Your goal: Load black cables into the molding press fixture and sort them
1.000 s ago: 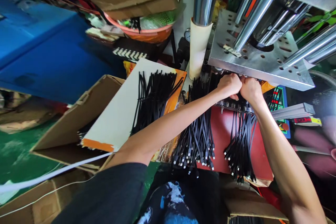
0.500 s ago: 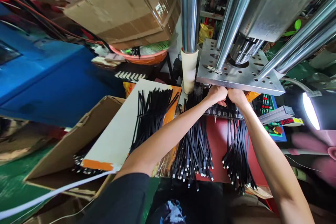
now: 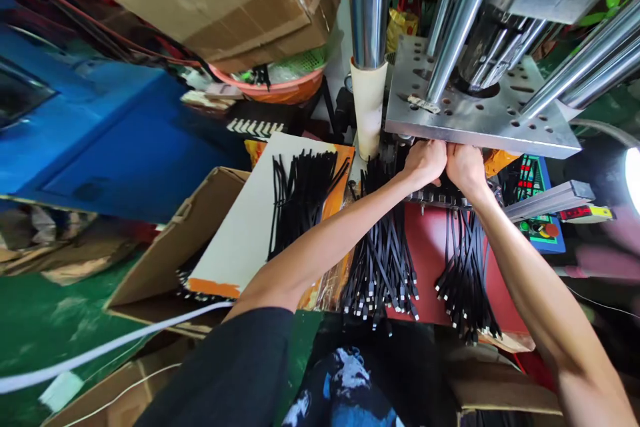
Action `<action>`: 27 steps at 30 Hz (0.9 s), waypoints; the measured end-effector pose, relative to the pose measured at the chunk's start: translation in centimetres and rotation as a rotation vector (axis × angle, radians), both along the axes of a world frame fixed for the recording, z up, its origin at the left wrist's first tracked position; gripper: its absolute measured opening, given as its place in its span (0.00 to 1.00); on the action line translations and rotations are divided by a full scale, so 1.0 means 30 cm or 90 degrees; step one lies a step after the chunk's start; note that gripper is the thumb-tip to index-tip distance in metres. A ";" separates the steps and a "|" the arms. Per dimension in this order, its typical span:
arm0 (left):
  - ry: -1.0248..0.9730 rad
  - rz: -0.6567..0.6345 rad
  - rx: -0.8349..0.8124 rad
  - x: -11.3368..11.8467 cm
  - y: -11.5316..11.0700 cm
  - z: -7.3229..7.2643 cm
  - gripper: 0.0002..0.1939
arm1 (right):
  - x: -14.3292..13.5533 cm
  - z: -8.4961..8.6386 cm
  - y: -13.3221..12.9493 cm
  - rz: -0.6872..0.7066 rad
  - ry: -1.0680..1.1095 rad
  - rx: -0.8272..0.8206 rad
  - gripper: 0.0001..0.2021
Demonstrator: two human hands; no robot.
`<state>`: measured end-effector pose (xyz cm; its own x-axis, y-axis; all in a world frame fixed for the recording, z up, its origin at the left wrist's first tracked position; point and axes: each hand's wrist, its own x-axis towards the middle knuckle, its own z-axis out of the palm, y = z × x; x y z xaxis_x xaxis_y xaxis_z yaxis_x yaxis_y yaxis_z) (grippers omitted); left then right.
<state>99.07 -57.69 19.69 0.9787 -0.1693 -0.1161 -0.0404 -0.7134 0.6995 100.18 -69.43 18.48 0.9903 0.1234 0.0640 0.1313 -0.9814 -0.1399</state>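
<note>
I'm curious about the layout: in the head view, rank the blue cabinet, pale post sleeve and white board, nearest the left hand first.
1. Pale post sleeve, just left of the left hand
2. White board, farther left
3. Blue cabinet, far left

Black cables (image 3: 383, 260) with silvery tips lie over my plain dark red worktop (image 3: 425, 253). The board (image 3: 245, 207) to my left is off-white, edged in orange. My sleeve (image 3: 240, 360) is solid black; my printed clothing (image 3: 345, 387) shows white and blue patches on black. The cabinet (image 3: 120, 140) is bright blue, the floor (image 3: 65, 307) green, the basket (image 3: 285, 88) orange-pink, the control panel (image 3: 533, 180) blue and green.
</note>
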 end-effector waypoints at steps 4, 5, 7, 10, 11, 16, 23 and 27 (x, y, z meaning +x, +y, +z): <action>0.016 -0.041 0.001 -0.094 0.011 0.028 0.33 | -0.105 0.009 -0.026 -0.045 -0.003 0.033 0.34; 0.025 -0.055 -0.007 -0.127 0.018 0.032 0.34 | -0.140 0.007 -0.036 -0.046 -0.006 0.054 0.34; 0.043 -0.081 -0.029 -0.199 0.040 0.037 0.34 | -0.214 0.002 -0.053 -0.023 -0.017 0.126 0.33; 0.053 -0.094 -0.075 -0.307 0.088 0.040 0.32 | -0.317 0.002 -0.063 0.046 -0.026 0.259 0.31; 0.054 -0.091 -0.094 -0.342 0.106 0.039 0.31 | -0.348 0.005 -0.063 0.065 -0.017 0.298 0.31; 0.065 -0.059 -0.216 -0.509 0.174 0.012 0.25 | -0.472 0.033 -0.068 0.122 0.189 0.469 0.29; 0.156 0.017 -0.299 -0.704 0.269 -0.032 0.26 | -0.594 0.040 -0.094 0.242 0.279 0.471 0.18; 0.208 0.109 -0.332 -0.809 0.359 -0.060 0.31 | -0.573 0.049 -0.099 0.241 0.118 0.373 0.07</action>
